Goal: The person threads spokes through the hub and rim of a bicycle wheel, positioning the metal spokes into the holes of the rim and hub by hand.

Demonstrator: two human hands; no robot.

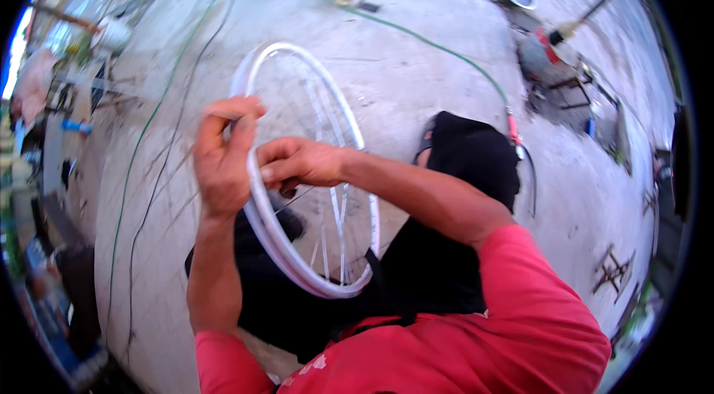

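Your right hand [301,162] pinches at the inner left of the rim [268,227], left hand [227,156] curled alongside; can't tell what either clamps. Looks partway: spokes [337,206] in, no tyre; remainder unclear. Rim tilts between your legs [439,260], oval's long axis running away, slightly left.

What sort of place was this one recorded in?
Probably an outdoor yard used as a simple workshop: a broad pale, concrete-like floor, a green hose running across it, and a spoked wheel being handled.
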